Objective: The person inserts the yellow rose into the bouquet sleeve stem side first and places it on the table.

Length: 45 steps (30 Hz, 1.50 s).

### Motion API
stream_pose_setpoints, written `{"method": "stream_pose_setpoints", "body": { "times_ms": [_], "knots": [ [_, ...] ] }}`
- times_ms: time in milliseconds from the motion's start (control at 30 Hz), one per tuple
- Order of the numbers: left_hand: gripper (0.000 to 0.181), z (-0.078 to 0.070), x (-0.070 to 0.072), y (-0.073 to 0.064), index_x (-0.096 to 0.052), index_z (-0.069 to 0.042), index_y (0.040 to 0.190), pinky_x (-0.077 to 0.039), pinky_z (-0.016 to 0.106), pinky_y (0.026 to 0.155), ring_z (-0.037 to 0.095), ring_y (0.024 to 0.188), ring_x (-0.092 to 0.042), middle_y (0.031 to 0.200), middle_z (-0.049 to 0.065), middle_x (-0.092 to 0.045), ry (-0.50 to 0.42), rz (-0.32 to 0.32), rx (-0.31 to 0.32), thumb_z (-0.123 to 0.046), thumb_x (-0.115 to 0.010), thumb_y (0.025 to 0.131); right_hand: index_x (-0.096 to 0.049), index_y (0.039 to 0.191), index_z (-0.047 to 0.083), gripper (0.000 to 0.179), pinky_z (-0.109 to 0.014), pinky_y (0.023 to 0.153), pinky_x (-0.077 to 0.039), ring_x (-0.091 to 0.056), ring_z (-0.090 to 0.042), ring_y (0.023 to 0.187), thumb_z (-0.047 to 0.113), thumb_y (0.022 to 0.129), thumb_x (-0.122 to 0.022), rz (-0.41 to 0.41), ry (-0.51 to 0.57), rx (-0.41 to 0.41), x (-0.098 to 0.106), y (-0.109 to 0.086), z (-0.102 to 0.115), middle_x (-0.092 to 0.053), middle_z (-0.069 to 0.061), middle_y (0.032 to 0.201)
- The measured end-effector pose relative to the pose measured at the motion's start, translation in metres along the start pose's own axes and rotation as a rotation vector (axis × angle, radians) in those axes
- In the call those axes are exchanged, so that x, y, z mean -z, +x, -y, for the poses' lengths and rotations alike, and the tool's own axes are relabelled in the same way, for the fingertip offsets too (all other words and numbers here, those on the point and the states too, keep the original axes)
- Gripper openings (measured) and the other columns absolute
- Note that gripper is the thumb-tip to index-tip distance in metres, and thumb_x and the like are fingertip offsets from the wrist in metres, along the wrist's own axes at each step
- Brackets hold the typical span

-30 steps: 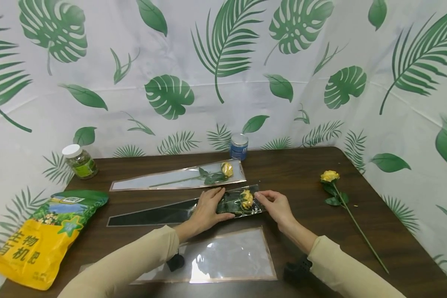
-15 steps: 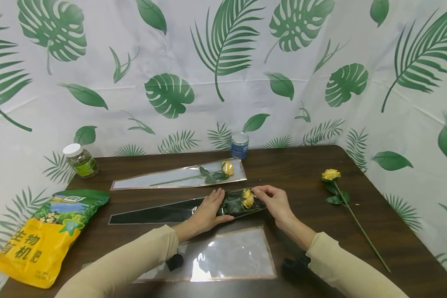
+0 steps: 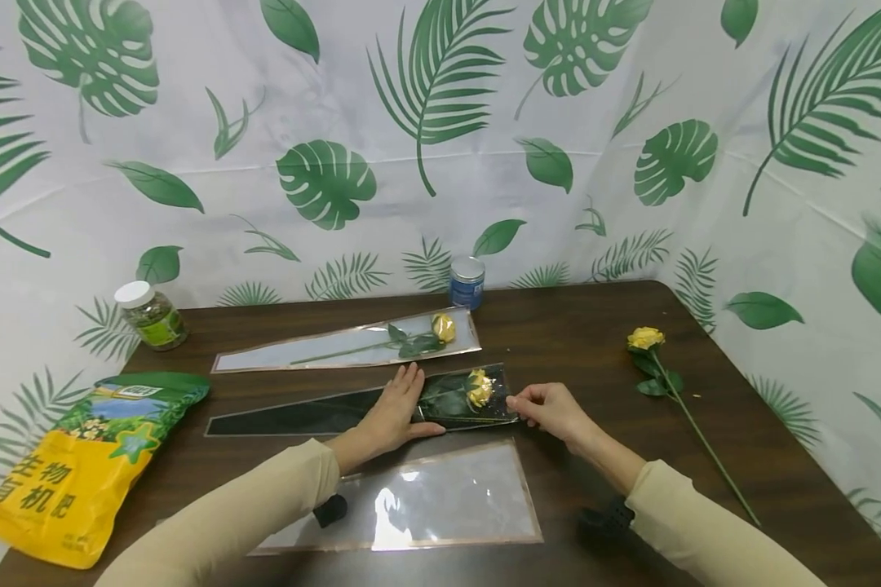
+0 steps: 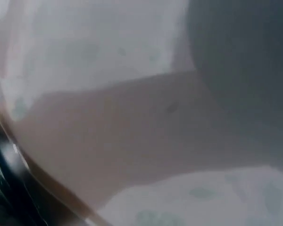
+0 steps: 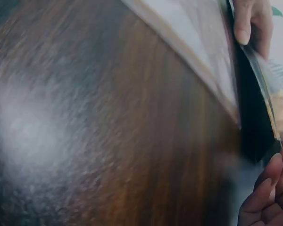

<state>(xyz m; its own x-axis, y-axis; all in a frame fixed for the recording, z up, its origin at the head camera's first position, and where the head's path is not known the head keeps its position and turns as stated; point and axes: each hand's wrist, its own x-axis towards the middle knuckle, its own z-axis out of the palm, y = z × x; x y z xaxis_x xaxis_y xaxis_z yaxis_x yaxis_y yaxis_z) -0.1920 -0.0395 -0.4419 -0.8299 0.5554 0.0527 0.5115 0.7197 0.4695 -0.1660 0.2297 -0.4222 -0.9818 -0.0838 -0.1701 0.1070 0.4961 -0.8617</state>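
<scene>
A black tapered flower sleeve (image 3: 294,413) with a clear front lies across the table, a yellow rose (image 3: 479,389) inside its wide end. My left hand (image 3: 385,420) rests on the sleeve's middle, fingers straight and thumb out along the near edge. At the wide end's near corner, my right hand (image 3: 554,414) pinches the film between thumb and fingers. The right wrist view catches this pinch, with fingertips (image 5: 275,165) at the sleeve's corner. Dim and blurred, the left wrist view has mostly a pale glossy surface and a dark strip at lower left.
Behind lies a white sleeve (image 3: 257,359) holding another yellow rose (image 3: 444,328). In front is a white sleeve (image 3: 470,497). A loose yellow rose (image 3: 646,338) lies right. A yellow fertilizer bag (image 3: 73,481), a white-lidded jar (image 3: 157,322) and a blue can (image 3: 467,285) stand around.
My right hand has shifted from the sleeve's open end beside the bloom to its near corner. The end film, bunched half a second ago, now lies flatter. My left hand stays on the sleeve.
</scene>
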Motion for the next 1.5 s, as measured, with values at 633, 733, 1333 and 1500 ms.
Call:
{"method": "stream_pose_setpoints", "body": {
  "times_ms": [633, 733, 1333, 1500],
  "knots": [
    [0.094, 0.011, 0.010, -0.006, -0.016, 0.013, 0.144, -0.020, 0.053, 0.111, 0.043, 0.140, -0.009, 0.151, 0.032, -0.009, 0.062, 0.087, -0.011, -0.043, -0.064, 0.086, -0.064, 0.090, -0.002, 0.027, -0.029, 0.057, -0.045, -0.055, -0.015, 0.064, 0.024, 0.093, -0.060, -0.004, -0.018, 0.014, 0.003, 0.001, -0.010, -0.059, -0.002, 0.073],
    [0.092, 0.006, 0.016, -0.010, -0.018, 0.012, 0.144, -0.021, 0.051, 0.111, 0.042, 0.141, -0.012, 0.152, 0.030, -0.012, 0.044, 0.051, -0.041, -0.041, -0.064, 0.086, -0.062, 0.103, -0.001, 0.029, -0.030, 0.061, -0.048, -0.058, -0.016, 0.070, 0.026, 0.093, -0.058, -0.020, 0.001, -0.008, 0.009, -0.006, -0.013, -0.062, -0.007, 0.083],
    [0.082, -0.061, -0.028, -0.032, -0.056, -0.001, 0.125, -0.038, 0.018, 0.055, 0.006, 0.065, -0.036, 0.081, -0.001, -0.046, 0.284, -0.045, -0.455, -0.055, -0.075, 0.067, -0.062, 0.096, 0.003, 0.042, -0.024, 0.069, -0.043, -0.048, -0.013, 0.080, 0.024, 0.068, -0.084, -0.115, -0.369, 0.329, -0.006, -0.067, -0.033, -0.055, -0.004, 0.090],
    [0.083, -0.056, -0.029, -0.024, -0.056, 0.001, 0.126, -0.038, 0.018, 0.057, 0.007, 0.067, -0.036, 0.082, -0.001, -0.045, 0.267, -0.067, -0.476, -0.054, -0.075, 0.067, -0.060, 0.096, 0.005, 0.047, -0.028, 0.070, -0.041, -0.045, -0.013, 0.082, 0.024, 0.063, -0.087, -0.157, -0.486, 0.354, -0.015, -0.069, -0.031, -0.052, -0.001, 0.090]
  ]
}}
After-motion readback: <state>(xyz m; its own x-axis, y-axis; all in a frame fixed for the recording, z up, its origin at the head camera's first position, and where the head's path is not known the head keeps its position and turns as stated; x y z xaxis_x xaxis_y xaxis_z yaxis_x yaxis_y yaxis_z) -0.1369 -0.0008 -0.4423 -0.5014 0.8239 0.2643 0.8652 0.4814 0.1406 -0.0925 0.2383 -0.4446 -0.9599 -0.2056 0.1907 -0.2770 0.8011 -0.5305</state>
